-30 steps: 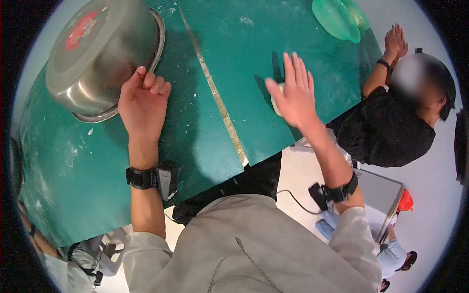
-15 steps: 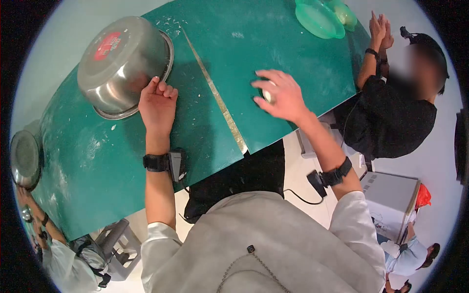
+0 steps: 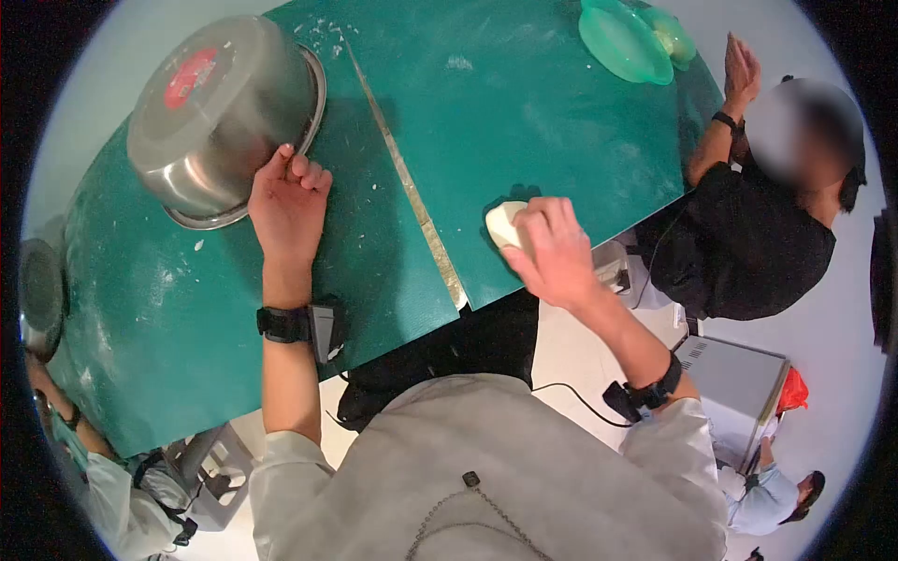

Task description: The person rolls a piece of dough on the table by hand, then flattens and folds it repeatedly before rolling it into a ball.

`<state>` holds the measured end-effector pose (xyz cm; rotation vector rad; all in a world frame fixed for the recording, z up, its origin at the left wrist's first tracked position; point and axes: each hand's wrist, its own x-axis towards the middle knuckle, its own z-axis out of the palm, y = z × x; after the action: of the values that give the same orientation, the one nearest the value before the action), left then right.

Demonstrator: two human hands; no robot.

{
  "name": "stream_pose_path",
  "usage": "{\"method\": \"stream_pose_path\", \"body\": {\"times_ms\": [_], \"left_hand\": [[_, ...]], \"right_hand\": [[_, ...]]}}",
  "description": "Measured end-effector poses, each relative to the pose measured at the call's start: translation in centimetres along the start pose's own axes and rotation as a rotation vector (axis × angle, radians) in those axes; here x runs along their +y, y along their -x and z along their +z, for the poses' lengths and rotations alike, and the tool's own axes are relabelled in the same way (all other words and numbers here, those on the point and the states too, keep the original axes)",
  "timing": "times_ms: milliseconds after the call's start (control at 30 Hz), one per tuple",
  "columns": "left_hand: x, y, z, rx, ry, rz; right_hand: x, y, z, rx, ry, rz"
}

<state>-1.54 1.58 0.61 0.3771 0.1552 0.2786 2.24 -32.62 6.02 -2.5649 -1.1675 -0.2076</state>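
Note:
My left hand (image 3: 292, 206) is palm up with its fingers curled. Its thumb and fingertips are at the rim of a large steel basin (image 3: 220, 122), which is tilted with its base toward me and a red label on it. At the right, my right hand (image 3: 554, 245) has its fingers closed around a pale, smooth lump of dough (image 3: 506, 224), whose left end sticks out past the fingertips, just over the green table (image 3: 449, 150).
A metallic strip (image 3: 412, 192) crosses the table between my hands. Translucent green bowls (image 3: 629, 42) lie at the far right edge. A person in black (image 3: 748, 234) is at the right; another metal bowl (image 3: 42, 294) and a person's arm are at the far left.
My right hand has moved down toward me, its fingers now closed around the lump, of which more shows. The basin and my left hand appear slightly further left. The person in black has changed hand position.

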Motion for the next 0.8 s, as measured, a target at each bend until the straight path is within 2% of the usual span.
{"method": "stream_pose_path", "body": {"times_ms": [67, 200, 267, 300, 367, 400, 467, 500, 600, 633, 700, 733, 767, 800], "left_hand": [[0.0, -0.2, 0.3, -0.019, -0.014, -0.027], [-0.1, -0.4, 0.6, -0.023, 0.007, -0.047], [-0.1, -0.4, 1.0, -0.018, -0.004, -0.041], [-0.2, -0.5, 1.0, -0.01, -0.005, -0.045], [-0.3, -0.8, 0.9, -0.027, 0.0, -0.048], [-0.3, -0.8, 0.8, -0.028, -0.004, -0.051], [-0.1, -0.8, 0.7, -0.039, 0.019, -0.061], [0.1, -0.9, 0.6, -0.044, 0.012, -0.065], [0.0, -0.9, 0.4, -0.07, 0.036, -0.068], [-0.1, -1.0, 0.3, -0.067, 0.034, -0.06], [-0.4, -1.0, 0.1, -0.071, 0.037, -0.04], [-0.5, -1.2, -0.1, -0.064, 0.054, -0.053], [-0.2, -0.9, -0.1, -0.06, 0.068, -0.055], [0.0, -0.9, -0.2, -0.064, 0.066, -0.046]], "right_hand": [[-0.1, -0.9, 2.3, 0.097, 0.018, 0.012], [0.1, -4.0, 2.6, -0.002, 0.052, 0.138], [0.8, -5.8, 3.1, 0.275, 0.104, 0.096], [1.4, -6.8, 3.5, 0.268, 0.1, 0.099], [2.7, -9.0, 4.6, 0.326, 0.072, 0.255], [3.6, -10.0, 5.1, 0.328, 0.071, 0.26], [5.3, -12.0, 6.0, 0.344, 0.064, 0.45], [6.4, -12.8, 6.4, 0.351, 0.06, 0.456], [7.7, -13.5, 5.5, 0.446, 0.026, 0.208], [7.7, -13.1, 5.2, 0.453, 0.032, 0.204], [7.0, -11.8, 4.7, 0.514, -0.068, -0.084], [5.8, -10.9, 3.8, 0.392, -0.067, -0.201], [4.5, -9.8, 3.0, 0.401, -0.068, -0.224], [3.7, -8.4, 2.4, 0.192, -0.066, -0.265]]}}
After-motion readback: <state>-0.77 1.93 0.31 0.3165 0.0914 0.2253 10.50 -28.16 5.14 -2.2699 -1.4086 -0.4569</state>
